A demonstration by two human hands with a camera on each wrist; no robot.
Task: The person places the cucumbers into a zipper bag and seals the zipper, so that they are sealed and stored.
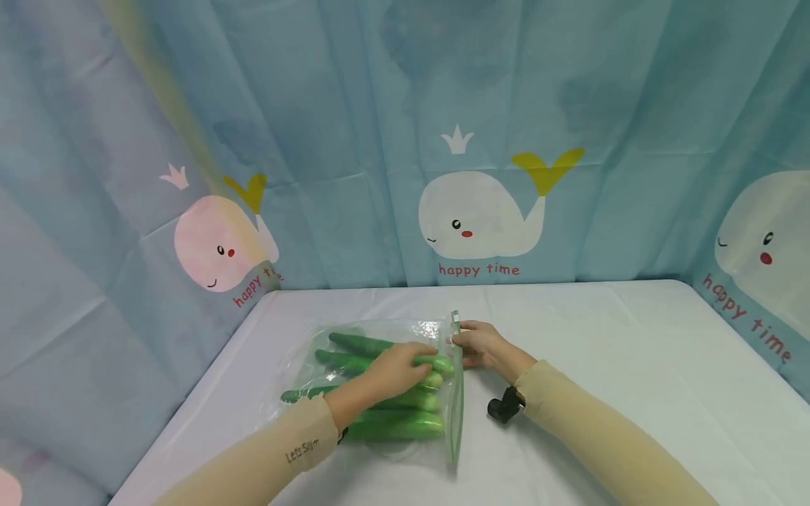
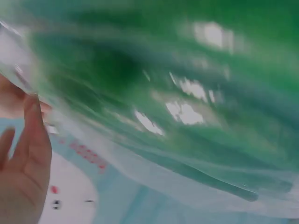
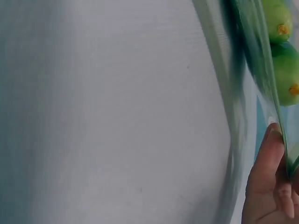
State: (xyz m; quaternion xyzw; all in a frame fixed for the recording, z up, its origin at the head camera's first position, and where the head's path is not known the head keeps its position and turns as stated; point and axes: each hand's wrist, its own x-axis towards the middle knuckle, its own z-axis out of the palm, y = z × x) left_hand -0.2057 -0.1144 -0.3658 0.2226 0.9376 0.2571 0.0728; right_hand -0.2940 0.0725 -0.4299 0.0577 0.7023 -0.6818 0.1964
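Note:
A clear zip bag [image 1: 294, 351] lies on the white table with several green cucumbers [image 1: 395, 424] side by side inside. Its green zip edge [image 1: 457, 414] faces right. My left hand [image 1: 395, 367] reaches over the bag and grips it near the pale end of the farthest cucumber, thumb and fingers bent about that spot. At the far end of the zip, my right hand [image 1: 482, 344] pinches the edge between thumb and fingers. The right wrist view shows the right hand [image 3: 271, 186] at the zip edge, beside two pale cucumber ends [image 3: 286, 77]. Green cucumbers blur across the left wrist view.
A white-covered table [image 1: 620, 365] extends to the right of the bag. Behind it hangs a blue curtain [image 1: 354, 232] printed with whales. A black wrist camera [image 1: 504, 405] is strapped on the right wrist.

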